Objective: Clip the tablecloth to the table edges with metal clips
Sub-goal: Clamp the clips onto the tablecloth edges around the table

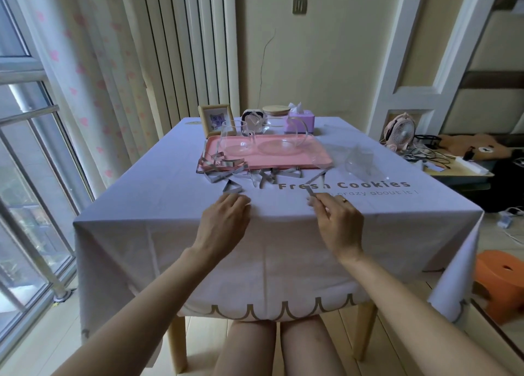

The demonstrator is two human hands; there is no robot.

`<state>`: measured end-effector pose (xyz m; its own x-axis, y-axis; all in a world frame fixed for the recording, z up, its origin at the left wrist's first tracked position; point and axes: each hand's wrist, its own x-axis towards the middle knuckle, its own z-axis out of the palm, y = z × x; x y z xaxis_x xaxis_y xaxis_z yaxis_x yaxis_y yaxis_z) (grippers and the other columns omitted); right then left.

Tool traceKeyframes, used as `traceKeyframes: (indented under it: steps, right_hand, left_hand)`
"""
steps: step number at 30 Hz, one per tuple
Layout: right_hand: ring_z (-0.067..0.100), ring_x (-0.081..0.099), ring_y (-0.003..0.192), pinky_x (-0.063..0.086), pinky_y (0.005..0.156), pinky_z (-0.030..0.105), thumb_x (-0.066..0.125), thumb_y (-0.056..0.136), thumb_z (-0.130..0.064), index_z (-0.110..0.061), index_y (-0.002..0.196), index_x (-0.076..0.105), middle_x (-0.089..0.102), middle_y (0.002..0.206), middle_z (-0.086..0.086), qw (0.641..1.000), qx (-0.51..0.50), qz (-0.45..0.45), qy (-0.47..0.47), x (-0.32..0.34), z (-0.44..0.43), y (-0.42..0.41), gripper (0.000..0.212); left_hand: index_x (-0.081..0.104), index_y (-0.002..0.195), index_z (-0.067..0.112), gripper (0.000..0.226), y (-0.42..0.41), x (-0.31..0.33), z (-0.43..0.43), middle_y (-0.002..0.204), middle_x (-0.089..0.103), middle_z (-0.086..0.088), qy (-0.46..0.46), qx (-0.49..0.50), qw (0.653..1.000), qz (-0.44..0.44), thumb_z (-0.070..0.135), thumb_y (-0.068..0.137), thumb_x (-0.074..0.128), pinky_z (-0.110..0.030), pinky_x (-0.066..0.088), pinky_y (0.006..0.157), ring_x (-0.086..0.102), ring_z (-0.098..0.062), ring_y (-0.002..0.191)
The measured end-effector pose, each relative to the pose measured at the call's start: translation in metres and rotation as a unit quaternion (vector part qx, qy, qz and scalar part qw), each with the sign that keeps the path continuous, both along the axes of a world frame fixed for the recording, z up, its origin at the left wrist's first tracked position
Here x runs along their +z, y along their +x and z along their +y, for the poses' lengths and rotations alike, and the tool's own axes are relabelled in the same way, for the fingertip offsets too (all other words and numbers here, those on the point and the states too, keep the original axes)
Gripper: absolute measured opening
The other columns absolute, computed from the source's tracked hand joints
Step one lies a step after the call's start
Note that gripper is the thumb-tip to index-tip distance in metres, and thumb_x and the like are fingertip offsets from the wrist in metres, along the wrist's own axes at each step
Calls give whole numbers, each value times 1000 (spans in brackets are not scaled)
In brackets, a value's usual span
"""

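Tablecloth [170,194] has "Fresh Cookies" printed in brown, at 5 o'clock from the pink tray [283,163], with a smaller "crazy about it !" right under it.

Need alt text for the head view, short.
A person's right hand pinches a metal clip over the lilac tablecloth near the front edge, while the left hand rests on the cloth. Spare clips lie piled before a pink tray holding glassware.

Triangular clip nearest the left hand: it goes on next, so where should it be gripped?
Probably pinch the triangular clip across two outer sides, coming from above and the near edge: it lies flat on the tablecloth, just beyond the left hand.
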<state>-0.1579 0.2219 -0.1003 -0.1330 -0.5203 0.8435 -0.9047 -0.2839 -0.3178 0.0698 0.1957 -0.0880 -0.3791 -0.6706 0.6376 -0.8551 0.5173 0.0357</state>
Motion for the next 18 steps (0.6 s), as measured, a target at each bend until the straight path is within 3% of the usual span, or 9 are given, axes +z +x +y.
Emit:
traceKeyframes:
  steps: [2,4,6,8,11,15,18]
  right_hand:
    - [22,63,69,42,57,28,53,87,-33,-14,81,73,71,74,1,997,51,-52,12,7,-6,20,29]
    - [23,64,75,40,62,27,55,87,-31,-13,86,73,72,80,3,992,86,-80,33,9,-12,35,26]
    - [25,65,79,39,62,26,53,90,-31,-14,95,73,72,84,6,991,91,-71,72,4,-20,42,26]
    - [28,65,82,39,64,26,53,93,-30,-16,100,72,72,87,9,988,93,-47,111,-3,-26,44,24]
    - [28,65,76,39,61,25,54,88,-32,-16,93,73,71,80,8,990,97,-30,98,-13,-25,41,25]
    - [21,59,77,41,65,27,54,85,-33,-12,87,74,68,77,3,973,152,-136,106,-13,-14,44,29]
    - [13,57,78,44,69,22,59,86,-25,-7,89,73,62,83,-1,951,205,-210,91,-12,-5,52,23]
  left_hand:
    - [63,119,10,34,-16,1,-14,123,63,-7,40,-66,997,-26,23,94,43,-33,50,89,58,-24,116]
    - [44,139,11,43,-30,-3,-25,146,41,-4,107,-91,989,-49,28,100,36,-29,22,113,33,-20,138]
    - [37,143,14,52,-36,-11,-28,150,34,-3,118,-69,989,-60,39,101,22,-30,14,115,26,-19,141]
    - [44,138,12,63,-36,-17,-25,145,42,-6,91,-58,993,-55,44,96,11,-33,23,113,34,-21,137]
    - [51,131,9,64,-34,-18,-23,139,50,-9,87,-65,992,-66,46,95,13,-35,32,109,42,-25,132]
    - [56,126,9,69,-32,-16,-24,133,55,-10,97,-81,990,-61,53,96,12,-39,41,101,50,-28,125]
    - [55,127,7,62,-26,-16,-24,131,56,-12,83,-113,988,-69,49,95,25,-40,44,98,53,-30,121]
